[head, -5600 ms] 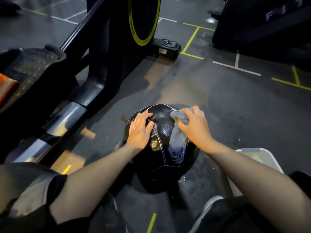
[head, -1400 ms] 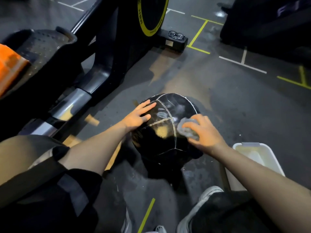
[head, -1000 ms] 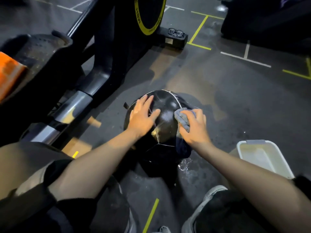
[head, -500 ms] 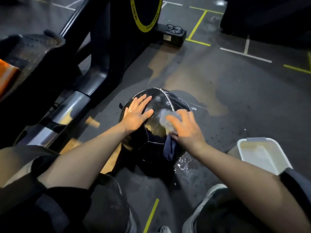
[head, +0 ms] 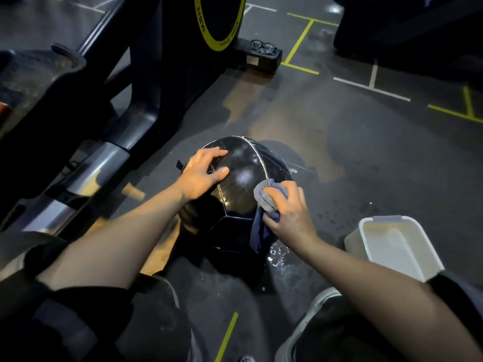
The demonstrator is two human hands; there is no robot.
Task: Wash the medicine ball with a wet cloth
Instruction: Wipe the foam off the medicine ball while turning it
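A black medicine ball [head: 241, 176] with white seams sits on the dark gym floor between my knees. My left hand [head: 201, 173] rests flat on its upper left side with fingers spread. My right hand [head: 290, 212] grips a wet blue-grey cloth [head: 264, 205] against the ball's right side. The cloth's tail hangs down the front of the ball. The ball's surface shines wet.
A white plastic tub [head: 397, 246] with water stands on the floor at the right. Water is splashed on the floor [head: 279, 257] by the ball. A black exercise machine [head: 109, 105] fills the left. Glasses [head: 263, 46] lie on its base.
My right hand has slid the cloth from the ball's top down to its right side. My left hand shifted slightly on the ball's left.
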